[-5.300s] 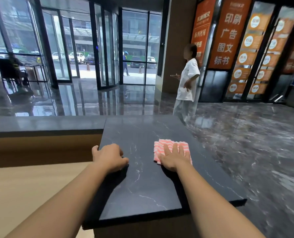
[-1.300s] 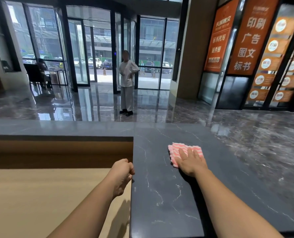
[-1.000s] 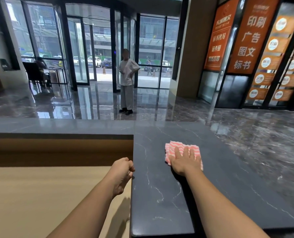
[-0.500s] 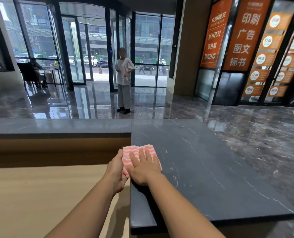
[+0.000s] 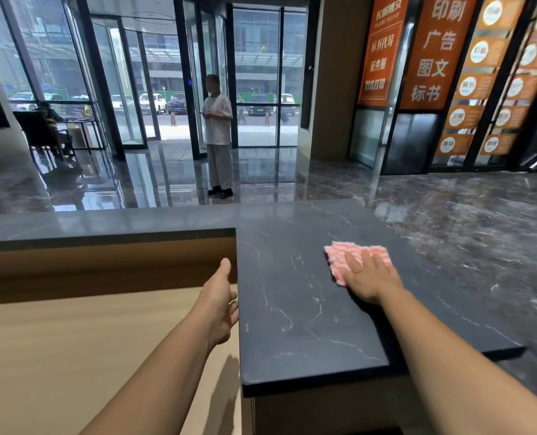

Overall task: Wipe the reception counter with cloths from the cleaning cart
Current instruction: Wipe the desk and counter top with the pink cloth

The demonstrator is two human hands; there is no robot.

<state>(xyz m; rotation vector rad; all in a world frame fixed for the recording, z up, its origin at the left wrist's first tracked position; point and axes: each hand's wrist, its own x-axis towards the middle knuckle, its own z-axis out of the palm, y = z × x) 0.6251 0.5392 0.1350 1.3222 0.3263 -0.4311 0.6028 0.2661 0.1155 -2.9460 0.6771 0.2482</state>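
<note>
A folded pink-and-white striped cloth (image 5: pixel 348 255) lies flat on the dark marble counter top (image 5: pixel 295 306), toward its far right side. My right hand (image 5: pixel 370 277) presses down on the cloth's near half with the fingers spread flat. My left hand (image 5: pixel 220 304) rests against the counter's left edge with the fingers loosely apart and nothing in it. The cleaning cart is not in view.
A lower beige desk surface (image 5: pixel 72 356) lies left of the marble slab, with a narrow dark ledge (image 5: pixel 103 224) running behind it. Beyond the counter a person in white (image 5: pixel 217 133) stands on the glossy lobby floor by glass doors. Orange banners (image 5: pixel 430 51) hang at right.
My right hand has slid the cloth from the counter's left edge across to the right side. My left hand has stayed at the left edge and its fingers have loosened.
</note>
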